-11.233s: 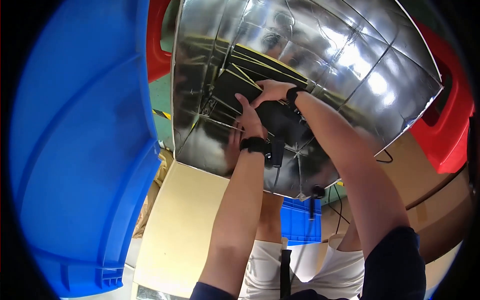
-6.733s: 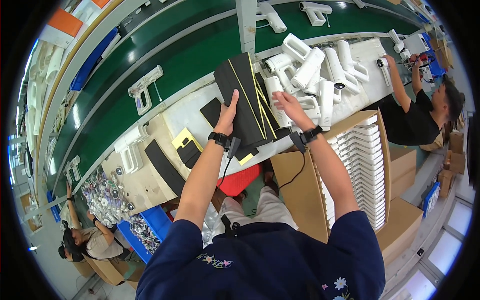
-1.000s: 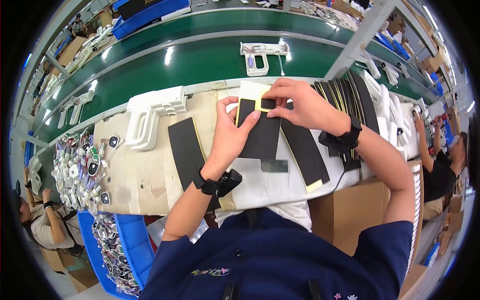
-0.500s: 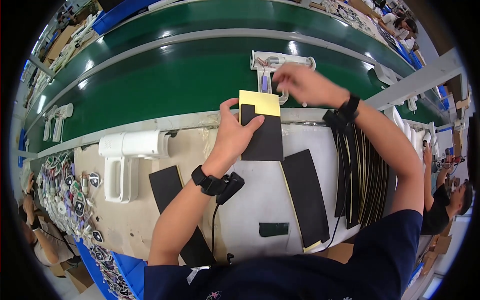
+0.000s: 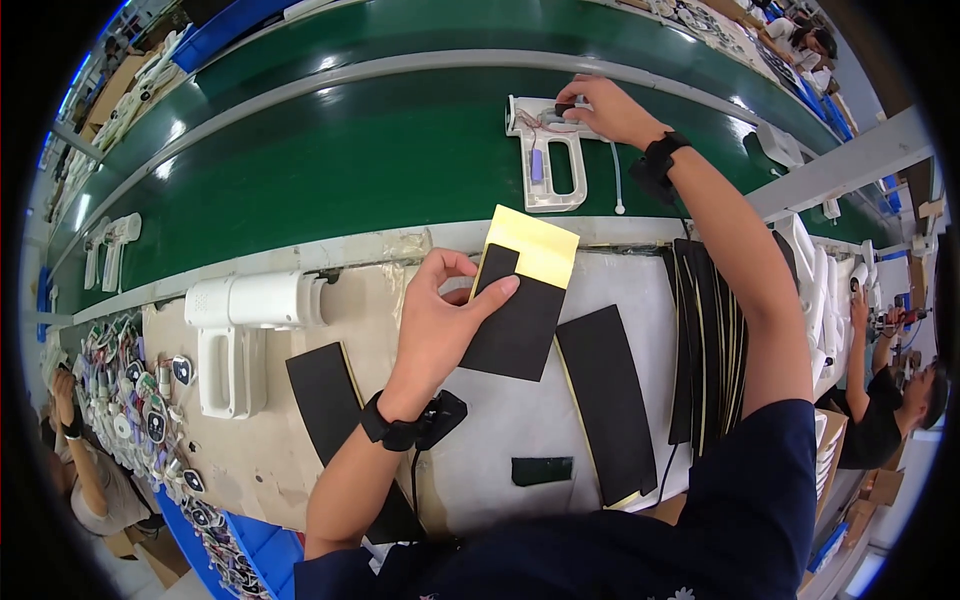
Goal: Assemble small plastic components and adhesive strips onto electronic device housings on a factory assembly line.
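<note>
My left hand [image 5: 430, 315] pinches a black foam sheet [image 5: 515, 330] between thumb and fingers. One corner strip of the foam is gone from the sheet, baring its yellow backing [image 5: 545, 250]. Beyond it, on the green conveyor belt, lies a white gun-shaped housing half [image 5: 556, 200] with its inside facing up. Wires and a purple cylindrical part [image 5: 537, 165] sit in it. My right hand [image 5: 615, 110] is closed on a small black foam piece [image 5: 566, 108] over the housing's barrel; the fingers partly hide the grey motor there. A thin pale tube [image 5: 618, 180] hangs beside the housing.
A closed white gun-shaped housing [image 5: 255, 302] lies on the bench at left, near a heap of small parts [image 5: 130, 400]. More foam sheets [image 5: 610, 400] lie ahead of me, with a stack [image 5: 700, 350] at right. A metal post [image 5: 850, 165] slants in at right. Co-workers sit at both sides.
My right hand has moved away from me, from above the housing's handle to its barrel, with the foam piece. My left hand has drawn the foam sheet nearer and tilted it, uncovering the handle.
</note>
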{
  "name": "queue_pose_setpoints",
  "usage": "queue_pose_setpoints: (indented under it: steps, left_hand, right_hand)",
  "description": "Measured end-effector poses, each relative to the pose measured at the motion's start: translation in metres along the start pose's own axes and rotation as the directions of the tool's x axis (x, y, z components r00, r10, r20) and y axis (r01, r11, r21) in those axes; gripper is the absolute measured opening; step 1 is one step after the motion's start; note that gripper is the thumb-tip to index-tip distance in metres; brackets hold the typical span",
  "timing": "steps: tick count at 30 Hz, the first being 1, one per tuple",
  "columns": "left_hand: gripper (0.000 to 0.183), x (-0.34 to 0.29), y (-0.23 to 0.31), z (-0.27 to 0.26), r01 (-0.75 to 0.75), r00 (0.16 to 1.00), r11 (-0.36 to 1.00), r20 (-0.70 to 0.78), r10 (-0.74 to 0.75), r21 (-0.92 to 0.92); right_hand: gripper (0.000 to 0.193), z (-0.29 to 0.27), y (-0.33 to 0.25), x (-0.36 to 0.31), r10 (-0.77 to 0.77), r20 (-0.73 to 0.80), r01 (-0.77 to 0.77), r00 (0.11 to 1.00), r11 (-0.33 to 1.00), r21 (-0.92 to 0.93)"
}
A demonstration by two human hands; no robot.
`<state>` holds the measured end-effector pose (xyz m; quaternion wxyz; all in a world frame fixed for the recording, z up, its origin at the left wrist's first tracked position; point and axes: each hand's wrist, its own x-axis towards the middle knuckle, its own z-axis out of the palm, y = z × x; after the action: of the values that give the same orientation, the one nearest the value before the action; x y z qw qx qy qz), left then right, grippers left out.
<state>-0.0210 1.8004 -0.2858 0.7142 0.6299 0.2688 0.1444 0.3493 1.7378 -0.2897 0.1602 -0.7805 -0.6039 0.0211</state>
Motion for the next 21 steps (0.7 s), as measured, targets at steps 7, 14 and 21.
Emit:
queue_pose_setpoints:
  steps: [7, 14, 21]
  left_hand:
    - [0.035, -0.01, -0.01, -0.005, -0.09, 0.993, 0.995, -0.069, 0.094, 0.053]
    - [0.033, -0.049, -0.008, -0.025, 0.001, 0.988, 1.0, -0.154, 0.001, 0.012]
    - [0.03, -0.078, -0.007, -0.05, 0.032, 0.964, 0.999, -0.264, -0.037, -0.022]
  right_hand:
    - [0.034, -0.013, -0.041, -0.025, -0.145, -0.078, 0.141, 0.986, 0.989, -0.051]
    - [0.042, 0.03, -0.057, -0.04, 0.534, 0.314, -0.575, 0.785, 0.817, 0.048]
    - [0.05, 0.078, -0.122, 0.03, 0.307, 0.172, -0.332, 0.936, 0.933, 0.138]
